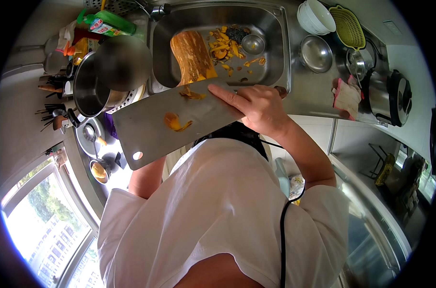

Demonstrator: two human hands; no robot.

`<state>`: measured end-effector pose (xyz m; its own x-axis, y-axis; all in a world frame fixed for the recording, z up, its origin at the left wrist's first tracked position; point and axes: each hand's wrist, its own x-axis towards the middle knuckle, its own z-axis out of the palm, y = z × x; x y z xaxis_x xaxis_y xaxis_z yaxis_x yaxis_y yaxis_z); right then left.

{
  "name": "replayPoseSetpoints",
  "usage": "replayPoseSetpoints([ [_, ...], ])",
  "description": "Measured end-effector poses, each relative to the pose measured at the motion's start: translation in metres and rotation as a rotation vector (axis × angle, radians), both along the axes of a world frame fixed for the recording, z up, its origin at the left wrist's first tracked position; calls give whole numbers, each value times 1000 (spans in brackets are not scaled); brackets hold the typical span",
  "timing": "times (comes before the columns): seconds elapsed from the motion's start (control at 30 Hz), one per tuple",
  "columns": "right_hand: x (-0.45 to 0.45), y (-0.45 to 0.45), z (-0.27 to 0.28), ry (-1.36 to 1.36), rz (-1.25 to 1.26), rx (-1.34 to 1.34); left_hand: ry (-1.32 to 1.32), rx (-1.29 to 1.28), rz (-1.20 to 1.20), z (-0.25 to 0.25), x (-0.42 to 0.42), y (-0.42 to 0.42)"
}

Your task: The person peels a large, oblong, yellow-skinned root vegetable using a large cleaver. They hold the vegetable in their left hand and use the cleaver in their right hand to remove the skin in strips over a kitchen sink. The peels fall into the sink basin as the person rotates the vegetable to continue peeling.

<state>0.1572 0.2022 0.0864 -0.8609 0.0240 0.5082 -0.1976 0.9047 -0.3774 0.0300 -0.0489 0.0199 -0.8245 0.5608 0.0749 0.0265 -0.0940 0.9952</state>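
Note:
My right hand [263, 108] grips a broad cleaver [149, 131], its index finger stretched along the blade. The end of the dark handle [281, 92] shows past my knuckles. Pieces of orange peel [174, 123] cling to the flat of the blade, which has a hole at its far left corner. My left forearm [147, 180] passes behind the blade, and the left hand is hidden there. Beyond the cleaver, a thick piece of squash [192, 55] with mottled orange skin lies in the steel sink [272, 68]; the blade covers its near end.
Peel scraps [221, 46] and a small metal bowl [253, 44] are in the sink. White bowls [317, 16], a steel bowl [316, 54] and a rice cooker [389, 97] stand right. A steel pot [90, 84] and a green soap bottle [111, 24] stand left.

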Motion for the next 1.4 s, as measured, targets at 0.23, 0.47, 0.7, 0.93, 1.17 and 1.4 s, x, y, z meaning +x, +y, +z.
replayPoseSetpoints([
  [0.23, 1, 2, -1, -26, 9, -5, 17, 22, -25, 2, -1, 5],
  [0.47, 8, 4, 3, -37, -9, 44, 25, 21, -40, 7, 1, 6],
  [0.7, 9, 1, -1, -15, -22, 50, 11, 37, -69, 14, 5, 4],
  [0.93, 8, 7, -17, 5, -27, -2, -50, 166, -172, 18, 4, 21],
  [1.17, 9, 23, -34, -40, -28, 16, -346, 395, -362, 26, -2, 48],
  [1.4, 6, 39, -67, -22, -86, 8, -1026, 121, -315, 15, -16, 38],
])
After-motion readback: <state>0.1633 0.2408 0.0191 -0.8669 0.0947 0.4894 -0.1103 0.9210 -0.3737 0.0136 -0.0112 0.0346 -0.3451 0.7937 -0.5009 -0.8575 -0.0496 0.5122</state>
